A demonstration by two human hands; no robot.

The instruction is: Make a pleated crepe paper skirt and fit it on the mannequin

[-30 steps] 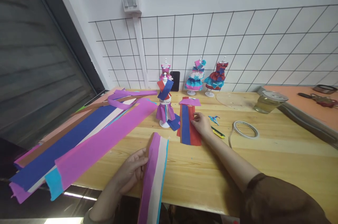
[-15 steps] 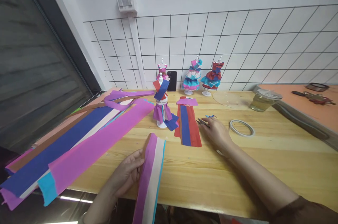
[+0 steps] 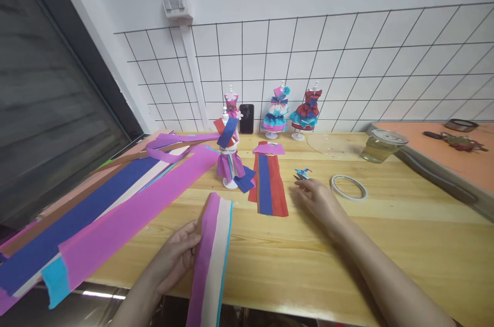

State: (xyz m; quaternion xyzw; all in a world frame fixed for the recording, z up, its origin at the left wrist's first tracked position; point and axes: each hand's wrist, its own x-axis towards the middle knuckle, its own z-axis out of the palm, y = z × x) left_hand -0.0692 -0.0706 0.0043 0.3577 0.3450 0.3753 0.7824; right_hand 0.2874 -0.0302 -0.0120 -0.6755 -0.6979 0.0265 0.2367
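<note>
My left hand (image 3: 179, 255) pinches a layered crepe paper strip (image 3: 216, 244) in purple, cream and blue, with a brown edge, held up over the table's front edge. Over the right part of the table, my right hand (image 3: 318, 201) closes on a pair of small scissors (image 3: 300, 177); only the dark blade tips show, pointing left, and the handles are hidden. Just beyond the tips lies a small blue scrap (image 3: 303, 171). Between the hands stands a mini dress form (image 3: 230, 162) in a purple skirt and a red-and-blue top. Red and blue strips (image 3: 272, 188) lie beside it.
Long paper strips (image 3: 127, 209) cover the table's left side. Along the wall stand more dressed forms (image 3: 276, 116) and a phone (image 3: 247, 119). Right of my right hand lie a tape roll (image 3: 349, 198) and a lidded cup (image 3: 380, 147). Keys (image 3: 459, 141) rest on an orange surface.
My right hand has shifted slightly right, away from the red and blue strips, and the scissors tips moved with it. The left hand keeps its strip. The camera view has turned a little.
</note>
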